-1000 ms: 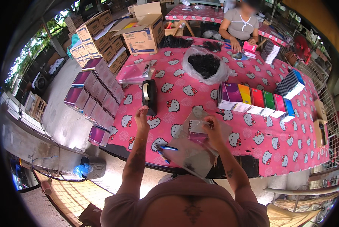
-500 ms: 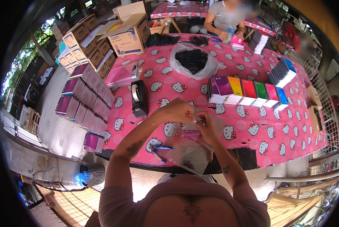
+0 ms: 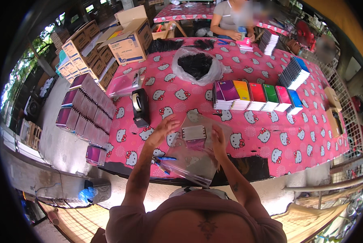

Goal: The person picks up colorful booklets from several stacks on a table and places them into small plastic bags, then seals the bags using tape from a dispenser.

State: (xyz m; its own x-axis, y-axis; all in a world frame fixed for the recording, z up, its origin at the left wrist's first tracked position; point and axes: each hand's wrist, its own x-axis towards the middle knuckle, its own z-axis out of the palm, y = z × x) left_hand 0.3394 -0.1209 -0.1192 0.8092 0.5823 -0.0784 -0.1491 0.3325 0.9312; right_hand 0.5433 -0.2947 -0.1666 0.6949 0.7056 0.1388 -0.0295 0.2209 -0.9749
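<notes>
Notebook stack (image 3: 194, 133) in a clear bag (image 3: 197, 156) sits at the near bench (image 3: 270, 141) edge, between both hands. Left hand (image 3: 162, 128) open, fingers spread, touching the bag's left side. Right hand (image 3: 218, 139) closed on the bag's right edge. Tape dispenser (image 3: 140, 107) just left; blue pens (image 3: 162, 162) below the left hand.

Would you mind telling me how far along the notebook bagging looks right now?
Done: packed packs stand in rows at the table's left edge. In hand: both hands, left hand and right hand, hold a small notebook set in a clear bag. Left: the coloured notebook stacks remain unbagged.
</notes>
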